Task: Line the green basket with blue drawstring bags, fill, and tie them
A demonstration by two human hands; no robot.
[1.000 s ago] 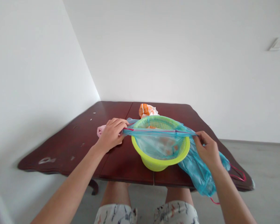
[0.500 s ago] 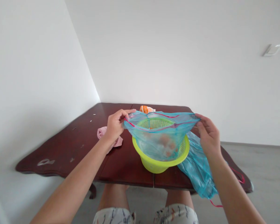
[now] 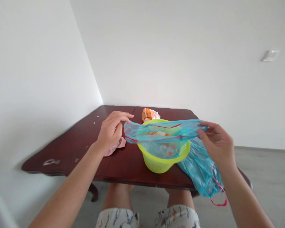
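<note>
A translucent blue drawstring garbage bag (image 3: 163,138) with red ties hangs in and over a yellow-green plastic basket (image 3: 158,164). My right hand (image 3: 216,139) pinches the bag's right rim between thumb and fingers, above the basket's right side. At the bag's left edge is my left hand (image 3: 112,129), thumb and fingers apart, with no plastic visibly gripped; its fingertips lie close to the edge. Through the thin plastic, orange and white crumpled stuff shows inside the basket, too blurred to name.
A second blue bag (image 3: 201,172) with a red tie drapes over the table's front edge at right. An orange and white crumpled wrapper (image 3: 150,114) sits behind the basket, and a pink cloth (image 3: 115,148) lies left. The dark red table (image 3: 85,139) meets white walls.
The bag's mouth has narrowed and flattened into a band. My left hand has come off its rim and moved slightly left; my right hand keeps its hold, a little farther right.
</note>
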